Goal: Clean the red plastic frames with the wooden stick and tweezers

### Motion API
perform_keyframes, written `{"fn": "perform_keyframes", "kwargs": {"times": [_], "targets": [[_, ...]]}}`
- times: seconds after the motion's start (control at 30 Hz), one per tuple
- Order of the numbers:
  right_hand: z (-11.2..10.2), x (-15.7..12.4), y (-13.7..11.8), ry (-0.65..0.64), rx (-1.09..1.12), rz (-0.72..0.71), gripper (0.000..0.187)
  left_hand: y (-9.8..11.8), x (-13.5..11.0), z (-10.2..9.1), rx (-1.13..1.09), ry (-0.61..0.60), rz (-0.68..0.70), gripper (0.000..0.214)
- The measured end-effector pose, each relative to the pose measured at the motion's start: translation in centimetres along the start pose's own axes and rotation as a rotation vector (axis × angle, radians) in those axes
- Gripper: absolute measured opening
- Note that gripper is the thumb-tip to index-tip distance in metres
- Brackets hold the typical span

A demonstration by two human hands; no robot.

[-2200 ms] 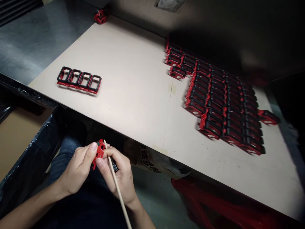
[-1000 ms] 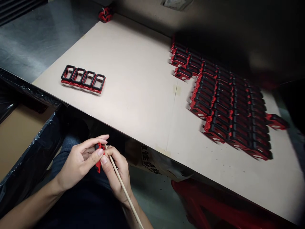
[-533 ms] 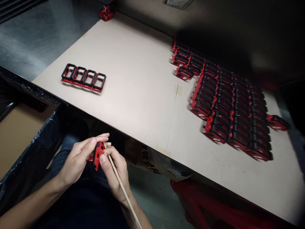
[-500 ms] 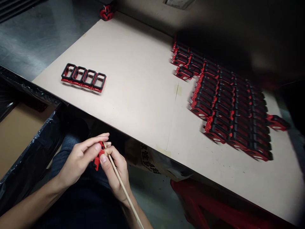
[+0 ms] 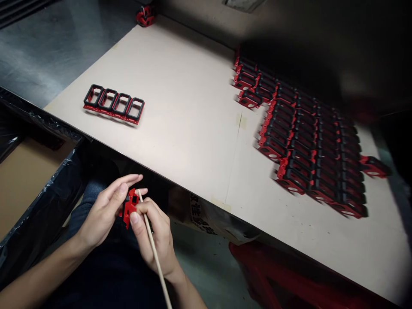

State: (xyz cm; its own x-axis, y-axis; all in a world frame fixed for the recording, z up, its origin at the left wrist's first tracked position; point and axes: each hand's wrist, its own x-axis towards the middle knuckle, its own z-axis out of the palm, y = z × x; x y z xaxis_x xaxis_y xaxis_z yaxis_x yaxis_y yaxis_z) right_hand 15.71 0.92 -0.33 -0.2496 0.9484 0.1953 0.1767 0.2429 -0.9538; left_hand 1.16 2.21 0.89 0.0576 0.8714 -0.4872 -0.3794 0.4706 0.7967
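Over my lap, a small red and black plastic frame [image 5: 129, 207] sits between my two hands, partly covered by fingers. My left hand [image 5: 101, 210] grips it from the left, thumb raised and fingers curved behind it. Closed around a thin wooden stick [image 5: 156, 255] is my right hand [image 5: 157, 234], its thumb and fingertips also at the frame's right side. The stick's upper tip is beside the top of the frame; whether it touches cannot be made out. Its other end runs down past the wrist.
A row of several red-and-black frames [image 5: 114, 105] stands on the board-covered table [image 5: 186, 128]. Many more stand in a block [image 5: 309, 137] at the right, with a small pile [image 5: 145, 16] at the far corner. A plastic-lined box [image 5: 35, 176] is at left, a red stool [image 5: 267, 274] below the table.
The plastic frame has turned, showing more of its red face. My left thumb has drawn back from its top, and the stick's lower end has swung left.
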Motion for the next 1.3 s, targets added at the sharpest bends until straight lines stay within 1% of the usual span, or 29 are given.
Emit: {"fn": "perform_keyframes", "kwargs": {"times": [0.03,0.1,0.17,0.23,0.3,0.37,0.43,0.6,0.73,0.87,1.0,1.1,1.17,1.3], "targets": [[-0.1,0.0,0.1,-0.003,-0.061,-0.064,0.012,0.1,-0.2,-0.6,0.004,-0.042,-0.038,0.045],[-0.5,0.0,0.3,-0.014,-0.179,-0.199,0.012,0.3,-0.4,-1.8,0.016,-0.181,-0.111,0.048],[-1.0,0.1,0.7,-0.024,-0.263,-0.304,0.013,0.4,-0.5,-3.0,0.013,-0.311,-0.137,0.048],[-1.4,0.3,1.0,-0.023,-0.302,-0.365,0.013,0.4,-0.4,-3.6,0.002,-0.367,-0.117,0.045],[-1.7,0.4,1.2,-0.017,-0.289,-0.382,0.012,0.5,-0.4,-3.7,-0.025,-0.382,-0.112,0.043],[-2.0,0.4,1.2,-0.012,-0.244,-0.360,0.010,0.5,-0.3,-3.4,-0.093,-0.398,-0.150,0.040],[-2.1,0.5,1.1,-0.007,-0.198,-0.310,0.009,0.4,-0.3,-2.9,-0.169,-0.402,-0.208,0.038],[-2.3,0.5,0.7,0.013,-0.133,-0.213,0.008,0.0,-0.3,-2.3,-0.244,-0.378,-0.351,0.053],[-2.4,0.5,0.5,0.031,-0.108,-0.189,0.006,-0.3,-0.4,-2.2,-0.280,-0.367,-0.408,0.059],[-2.4,0.4,0.4,0.030,-0.086,-0.166,0.008,-0.4,-0.5,-1.9,-0.306,-0.380,-0.451,0.060],[-2.5,0.3,0.3,0.026,-0.056,-0.139,0.009,-0.5,-0.6,-1.7,-0.317,-0.393,-0.461,0.061],[-2.4,0.3,0.1,0.027,-0.032,-0.114,0.010,-0.5,-0.7,-1.7,-0.314,-0.383,-0.442,0.059],[-2.3,0.3,0.1,0.031,-0.024,-0.089,0.010,-0.4,-0.8,-1.6,-0.276,-0.364,-0.400,0.058],[-2.1,0.2,-0.1,0.054,-0.021,-0.042,0.013,0.0,-1.0,-1.4,-0.147,-0.312,-0.262,0.056]]}}
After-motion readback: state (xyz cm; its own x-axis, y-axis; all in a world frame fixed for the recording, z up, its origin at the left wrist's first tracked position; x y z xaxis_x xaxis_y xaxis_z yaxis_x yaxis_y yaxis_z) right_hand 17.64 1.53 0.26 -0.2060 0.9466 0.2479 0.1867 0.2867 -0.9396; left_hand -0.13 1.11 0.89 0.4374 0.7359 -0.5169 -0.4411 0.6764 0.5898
